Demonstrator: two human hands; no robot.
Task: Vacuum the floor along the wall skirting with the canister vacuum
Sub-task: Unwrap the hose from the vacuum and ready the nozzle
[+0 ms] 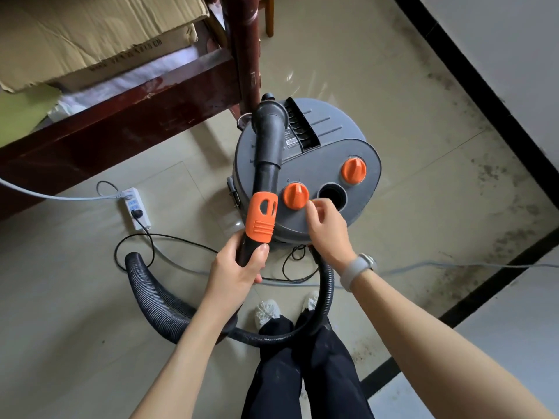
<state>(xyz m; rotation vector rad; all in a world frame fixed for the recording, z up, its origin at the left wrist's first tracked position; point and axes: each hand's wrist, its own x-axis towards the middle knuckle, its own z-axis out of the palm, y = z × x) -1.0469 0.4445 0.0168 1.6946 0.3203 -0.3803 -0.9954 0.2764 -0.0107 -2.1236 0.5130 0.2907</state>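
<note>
The grey canister vacuum (329, 152) stands on the tiled floor in front of my feet, its lid carrying two orange knobs (295, 195) and an open round port (332, 196). My left hand (242, 264) grips the black hose handle just below its orange collar (261, 217); the handle's curved end lies over the lid. The ribbed black hose (157, 293) loops on the floor to my left and behind my legs. My right hand (328, 228) hovers over the lid between the near knob and the port, fingers loosely curled, holding nothing. Black skirting (490, 98) runs along the white wall at right.
A dark wooden bed frame (121, 122) with cardboard (90, 34) on it stands at left, its post right behind the vacuum. A white power strip (137, 208) with a black plug lies on the floor; thin cables trail across the tiles. Dirty marks line the floor near the skirting.
</note>
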